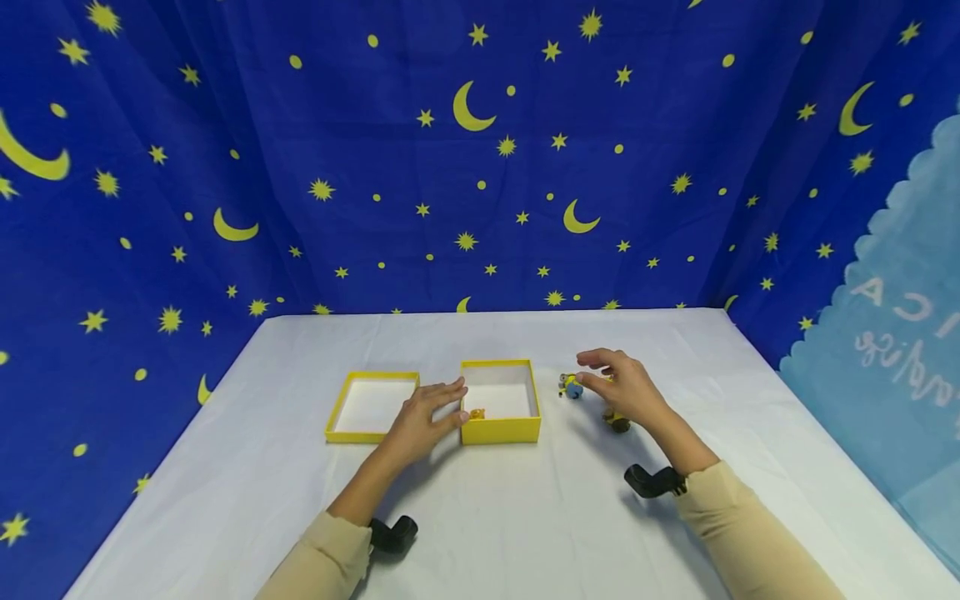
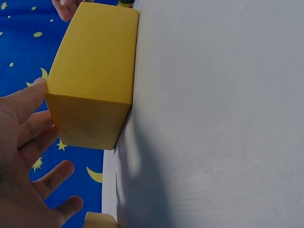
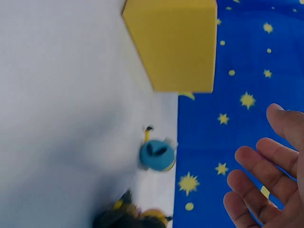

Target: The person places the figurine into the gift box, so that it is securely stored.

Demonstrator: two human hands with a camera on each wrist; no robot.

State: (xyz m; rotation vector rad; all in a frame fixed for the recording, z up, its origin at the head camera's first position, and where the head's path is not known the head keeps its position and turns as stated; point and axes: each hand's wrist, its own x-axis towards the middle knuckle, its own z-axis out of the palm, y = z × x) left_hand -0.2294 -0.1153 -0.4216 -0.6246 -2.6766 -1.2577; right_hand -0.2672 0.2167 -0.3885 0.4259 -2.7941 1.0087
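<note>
An open yellow box (image 1: 501, 431) with a white inside stands mid-table, a small orange piece (image 1: 477, 413) in its near left corner. My left hand (image 1: 425, 423) touches the box's left side; in the left wrist view its thumb and fingers rest at the yellow wall (image 2: 95, 57), the other fingers spread free. Right of the box lies a small yellow-and-blue toy figure (image 1: 573, 387), seen in the right wrist view as a blue body (image 3: 157, 154). My right hand (image 1: 626, 387) hovers by it, fingers apart, holding nothing. A dark-and-yellow figure (image 1: 617, 421) sits beneath that hand, partly hidden.
Left of the box lies a shallow yellow-rimmed lid (image 1: 345, 408), inside up, partly behind my left hand. A white cloth (image 1: 525, 517) covers the table. Blue curtains (image 1: 480, 167) with moons and stars rise behind it, and a light blue panel (image 1: 900, 333) hangs at right.
</note>
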